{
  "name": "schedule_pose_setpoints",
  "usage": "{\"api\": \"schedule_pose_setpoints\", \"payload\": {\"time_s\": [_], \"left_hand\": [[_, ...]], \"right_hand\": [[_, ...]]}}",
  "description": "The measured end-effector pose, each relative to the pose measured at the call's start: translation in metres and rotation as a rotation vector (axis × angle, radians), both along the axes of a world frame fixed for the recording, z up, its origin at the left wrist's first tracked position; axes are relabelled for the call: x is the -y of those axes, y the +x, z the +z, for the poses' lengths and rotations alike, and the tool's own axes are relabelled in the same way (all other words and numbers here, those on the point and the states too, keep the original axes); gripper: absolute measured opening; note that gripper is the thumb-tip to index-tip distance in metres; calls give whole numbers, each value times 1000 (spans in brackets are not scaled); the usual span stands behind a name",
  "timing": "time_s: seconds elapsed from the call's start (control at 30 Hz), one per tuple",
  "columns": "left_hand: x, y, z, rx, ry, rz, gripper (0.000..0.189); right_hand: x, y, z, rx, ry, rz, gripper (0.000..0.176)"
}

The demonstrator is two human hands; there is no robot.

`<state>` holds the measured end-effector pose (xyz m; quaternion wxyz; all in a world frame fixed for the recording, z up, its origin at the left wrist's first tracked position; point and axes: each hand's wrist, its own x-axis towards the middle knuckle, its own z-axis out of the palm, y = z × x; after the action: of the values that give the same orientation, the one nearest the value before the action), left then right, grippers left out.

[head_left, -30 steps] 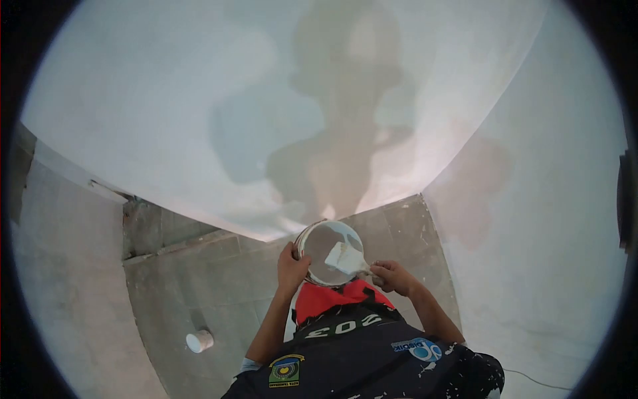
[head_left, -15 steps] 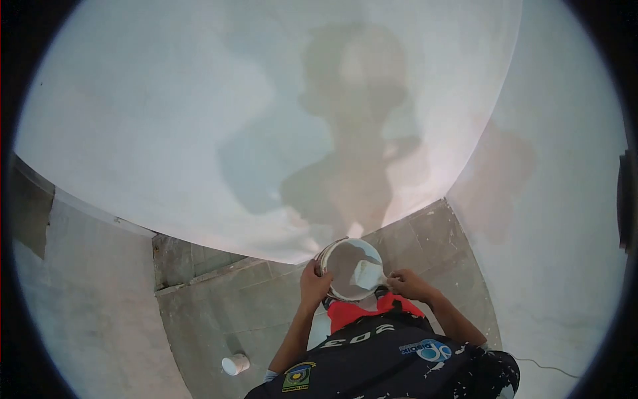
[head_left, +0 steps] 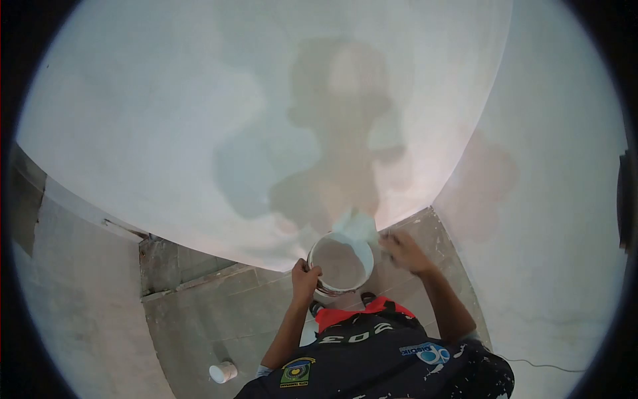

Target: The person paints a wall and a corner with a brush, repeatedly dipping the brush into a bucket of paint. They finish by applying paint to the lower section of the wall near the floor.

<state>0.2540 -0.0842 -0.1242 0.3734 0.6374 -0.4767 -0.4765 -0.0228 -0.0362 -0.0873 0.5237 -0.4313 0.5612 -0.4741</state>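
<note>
White, round-rimmed bucket (head_left: 365,253) in left hand (head_left: 306,279), blurred flat brush (head_left: 357,225) in right hand (head_left: 404,253).

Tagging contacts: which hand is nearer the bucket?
Left. The left hand grips the bucket at its left rim; the right hand, blurred, is off to the bucket's right, apart from it, holding the brush.

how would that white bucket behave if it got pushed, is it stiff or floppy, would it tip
The bucket would likely feel stiff, as its opening looks evenly round. A push might well tip it, since only the left grip is seen holding it, at one side. Laid down, it would probably roll, given its round shape.
</note>
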Motion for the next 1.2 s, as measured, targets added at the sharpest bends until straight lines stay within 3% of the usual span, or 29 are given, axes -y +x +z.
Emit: {"api": "schedule_pose_setpoints", "payload": {"time_s": [0.13, 0.2, 0.3, 0.4, 0.5, 0.6, 0.73, 0.83, 1.0, 1.03, 1.2], "left_hand": [[-3, 2, -1, -95, 38, 15, 18], [-2, 5, -5, -3, -38, -9, 18], [-3, 6, -1, -3, -76, -19, 21], [-2, 4, 1, -38, -9, 21, 21], [-11, 4, 6, -91, 78, 79, 22], [-9, 18, -35, -5, -12, 94, 20], [-11, 21, -34, 63, -44, 80, 20], [-11, 21, -33, 75, -18, 82, 21], [-14, 12, -18, -42, 0, 106, 22], [-13, 11, -19, -42, 5, 102, 22], [-13, 15, -31, 14, -36, 58, 22]], "right_hand": [[62, -14, 114, 64, -271, -96, 24], [88, -17, 168, 94, -379, -168, 23], [125, -26, 205, 178, -516, -129, 22], [163, -29, 177, 235, -557, -132, 22], [168, -19, 91, 287, -333, -227, 22], [156, -14, 9, 375, -112, -237, 24], [147, -16, -16, 323, 70, -212, 23], [151, -18, 49, 229, -33, -249, 23], [157, -37, 215, 83, -447, -171, 31], [155, -36, 249, 82, -459, -245, 29], [146, -49, 330, 61, -609, -190, 26]]}}
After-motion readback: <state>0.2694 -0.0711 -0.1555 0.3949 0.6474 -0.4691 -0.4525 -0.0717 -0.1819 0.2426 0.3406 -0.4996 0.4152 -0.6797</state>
